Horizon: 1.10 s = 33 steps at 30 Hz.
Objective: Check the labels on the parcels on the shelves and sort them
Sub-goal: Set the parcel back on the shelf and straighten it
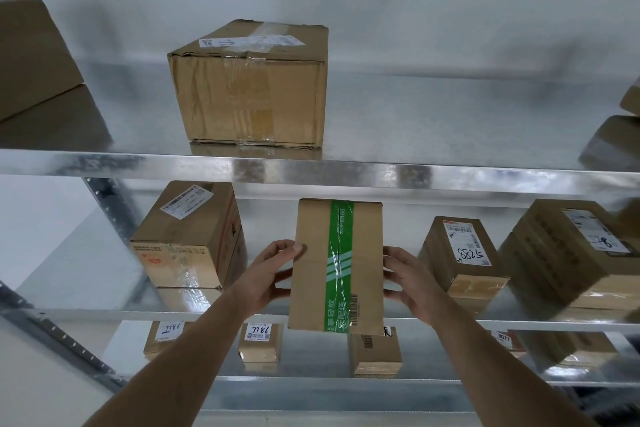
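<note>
- Two hands are used on one tall brown cardboard parcel with a green tape strip [337, 267], which is held upright at the front edge of the middle shelf [311, 168], probably so that its faces can be read.
- The left hand [273, 274] is clasped on the parcel's left side, thumb laid on the front face; the right hand [408, 284] is wrapped around the right side, so the parcel is steadied from both sides.
- No shipping label is seen on the face turned to the camera; only a barcode is printed near the bottom, so turning the parcel is likely needed.
- Just beside it on the right, a small brown box marked 8825 [464, 253] is stood with its label forward.
- To the left, a brown carton with a white label [188, 236] is kept near the shelf's left end.
- On the top shelf, a large taped brown box [251, 87] is set at the front edge.
</note>
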Motion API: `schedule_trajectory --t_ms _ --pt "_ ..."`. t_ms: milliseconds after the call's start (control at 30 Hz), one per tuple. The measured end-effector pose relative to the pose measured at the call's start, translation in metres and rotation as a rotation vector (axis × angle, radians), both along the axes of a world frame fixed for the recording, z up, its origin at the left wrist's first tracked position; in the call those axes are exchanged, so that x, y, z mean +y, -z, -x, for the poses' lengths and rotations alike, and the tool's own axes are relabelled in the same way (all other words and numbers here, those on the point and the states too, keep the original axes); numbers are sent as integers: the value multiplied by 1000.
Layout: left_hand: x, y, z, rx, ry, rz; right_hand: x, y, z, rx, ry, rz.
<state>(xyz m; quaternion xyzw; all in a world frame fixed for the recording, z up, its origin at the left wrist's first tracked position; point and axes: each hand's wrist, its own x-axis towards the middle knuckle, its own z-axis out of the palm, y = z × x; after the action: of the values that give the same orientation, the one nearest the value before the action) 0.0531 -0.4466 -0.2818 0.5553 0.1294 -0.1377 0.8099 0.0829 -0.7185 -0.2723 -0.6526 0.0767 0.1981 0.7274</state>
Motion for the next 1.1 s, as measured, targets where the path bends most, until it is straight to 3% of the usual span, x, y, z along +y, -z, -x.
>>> schedule_trajectory --t_ms 567,767,967,1100 --pt "1 -1 -6 24 -20 -169 10 4 -8 -22 96 63" --pt "0 -6 -12 -48 -27 -186 12 4 -11 -31 66 88" --pt "-3 -16 -18 -99 44 -342 15 -4 -15 -79 60 133" --pt "-6 -21 -23 -65 7 -332 18 -9 -17 -61 90 114"
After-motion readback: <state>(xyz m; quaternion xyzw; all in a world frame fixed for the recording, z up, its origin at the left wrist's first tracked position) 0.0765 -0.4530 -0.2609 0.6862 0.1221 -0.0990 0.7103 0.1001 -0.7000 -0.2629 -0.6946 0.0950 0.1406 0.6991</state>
